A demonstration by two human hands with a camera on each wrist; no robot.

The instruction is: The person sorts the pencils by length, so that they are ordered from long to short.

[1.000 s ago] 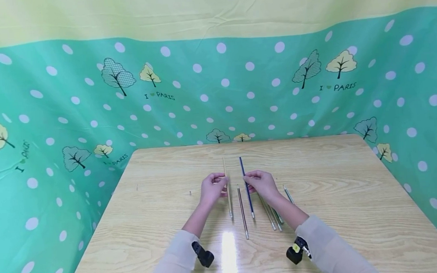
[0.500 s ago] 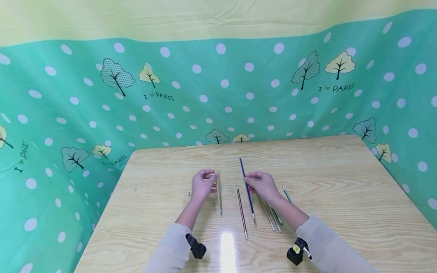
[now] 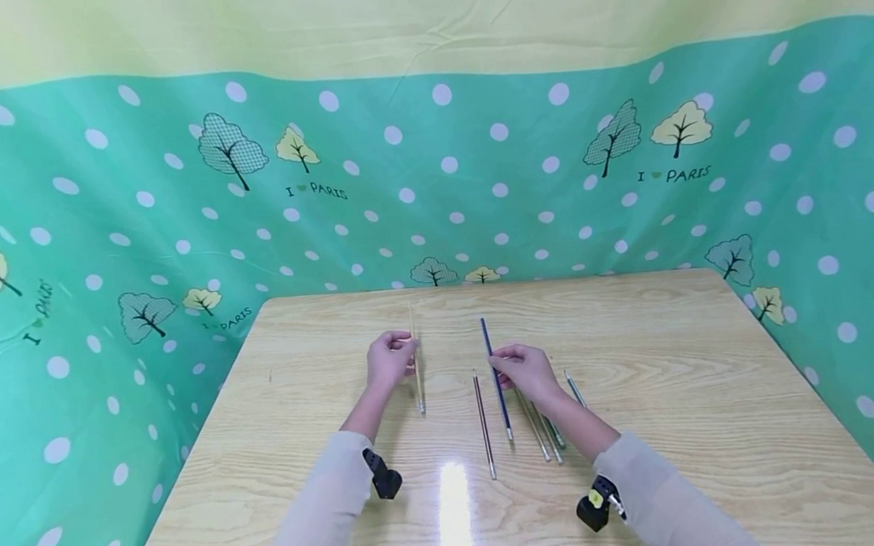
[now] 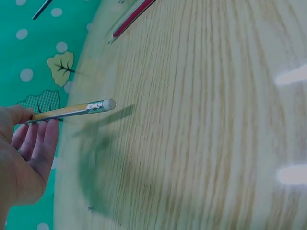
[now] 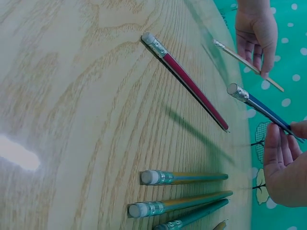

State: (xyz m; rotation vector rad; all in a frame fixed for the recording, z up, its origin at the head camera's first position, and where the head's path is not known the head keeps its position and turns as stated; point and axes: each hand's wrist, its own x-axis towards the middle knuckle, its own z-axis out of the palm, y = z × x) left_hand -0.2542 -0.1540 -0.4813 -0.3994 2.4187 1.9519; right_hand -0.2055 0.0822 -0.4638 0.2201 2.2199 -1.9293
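Note:
My left hand [image 3: 389, 361] pinches a yellow pencil [image 3: 418, 384] between thumb and fingers, tip pointing away and eraser end toward me. In the left wrist view, this pencil [image 4: 72, 111] casts a separate shadow on the wood. To the right, my right hand [image 3: 526, 374] pinches a blue pencil [image 3: 498, 390], also eraser end nearest me. The right wrist view has the blue pencil [image 5: 264, 109] raised over its shadow. Between the two hands a dark red pencil [image 3: 485, 429] lies on the table, slightly nearer to me.
Several pencils [image 3: 533, 427], yellow and green, lie close together beneath my right forearm, and a teal pencil [image 3: 575, 388] shows just beyond it. The wooden table [image 3: 683, 358] ends at a green dotted cloth [image 3: 371, 185]. A tiny dark speck [image 4: 90, 208] sits on the tabletop.
My left hand has carried the yellow pencil left and slightly away from me, apart from the red one. My right hand with the blue pencil has barely moved.

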